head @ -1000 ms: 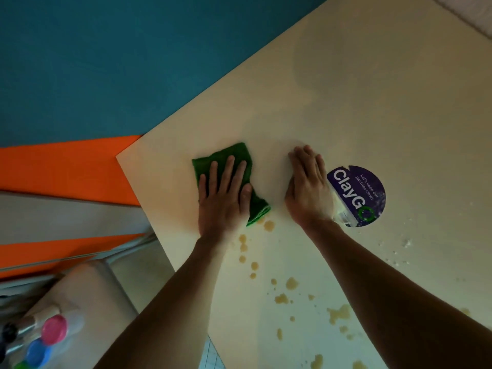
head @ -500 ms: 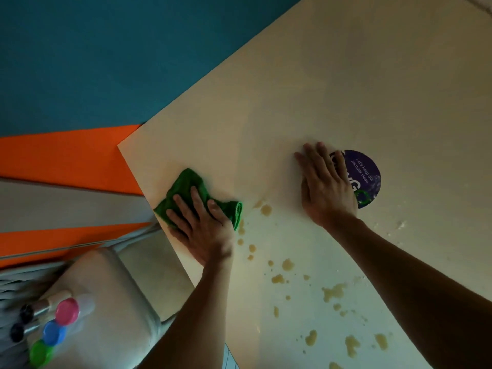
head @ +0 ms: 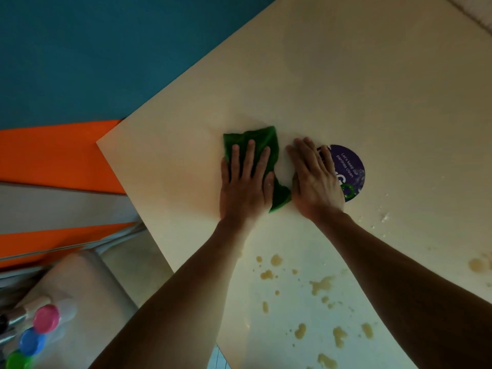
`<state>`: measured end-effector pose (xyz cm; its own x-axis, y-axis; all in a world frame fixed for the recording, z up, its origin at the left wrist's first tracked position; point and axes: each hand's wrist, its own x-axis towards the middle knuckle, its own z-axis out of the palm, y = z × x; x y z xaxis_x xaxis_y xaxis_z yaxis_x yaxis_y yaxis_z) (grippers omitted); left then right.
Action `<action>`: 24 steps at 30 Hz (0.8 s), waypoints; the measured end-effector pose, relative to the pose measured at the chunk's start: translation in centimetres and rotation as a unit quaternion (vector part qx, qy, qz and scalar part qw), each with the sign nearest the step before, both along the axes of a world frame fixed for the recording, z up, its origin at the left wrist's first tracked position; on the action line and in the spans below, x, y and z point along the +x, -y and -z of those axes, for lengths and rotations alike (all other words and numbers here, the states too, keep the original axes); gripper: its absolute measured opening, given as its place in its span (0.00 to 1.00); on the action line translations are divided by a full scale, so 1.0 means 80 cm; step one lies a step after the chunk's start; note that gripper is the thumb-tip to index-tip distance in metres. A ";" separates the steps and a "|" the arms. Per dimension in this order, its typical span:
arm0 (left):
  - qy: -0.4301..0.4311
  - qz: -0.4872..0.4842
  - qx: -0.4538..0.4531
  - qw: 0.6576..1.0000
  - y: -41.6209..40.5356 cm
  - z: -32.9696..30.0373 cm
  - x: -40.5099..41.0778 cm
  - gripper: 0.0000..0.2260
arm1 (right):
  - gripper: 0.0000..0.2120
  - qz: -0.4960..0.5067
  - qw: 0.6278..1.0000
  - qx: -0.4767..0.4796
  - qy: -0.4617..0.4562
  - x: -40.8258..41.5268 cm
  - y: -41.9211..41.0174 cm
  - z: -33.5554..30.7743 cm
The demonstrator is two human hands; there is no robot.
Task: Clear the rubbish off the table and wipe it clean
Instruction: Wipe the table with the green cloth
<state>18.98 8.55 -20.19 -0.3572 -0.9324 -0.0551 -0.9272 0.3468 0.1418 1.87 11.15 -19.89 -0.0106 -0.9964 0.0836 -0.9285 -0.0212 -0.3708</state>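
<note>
While left hand [head: 246,186] presses cloth [head: 262,141] flat | right hand [head: 315,179] flat | sticker [head: 350,166]: "Let's keep our pantries clean"

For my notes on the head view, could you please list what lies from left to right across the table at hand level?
Green cloth under the left hand → right hand → round purple sticker.

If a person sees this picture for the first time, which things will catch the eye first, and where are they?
The green cloth stands out most, pressed flat under the left hand near the middle of the pale table. Just to its right, the right hand lies flat, partly covering a round purple sticker. Nearer the person, brownish spill spots dot the table.
</note>
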 end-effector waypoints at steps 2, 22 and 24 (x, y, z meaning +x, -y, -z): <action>0.003 0.082 0.012 0.997 -0.009 -0.004 0.027 0.24 | 0.24 -0.002 1.000 -0.008 -0.001 -0.001 0.000 0.000; -0.008 -0.129 -0.017 0.991 -0.012 0.000 -0.005 0.26 | 0.26 0.005 1.000 -0.021 -0.009 0.002 0.003 0.007; -0.013 -0.077 -0.009 0.997 -0.043 -0.002 -0.019 0.25 | 0.25 0.002 1.000 -0.028 -0.005 0.001 0.002 0.008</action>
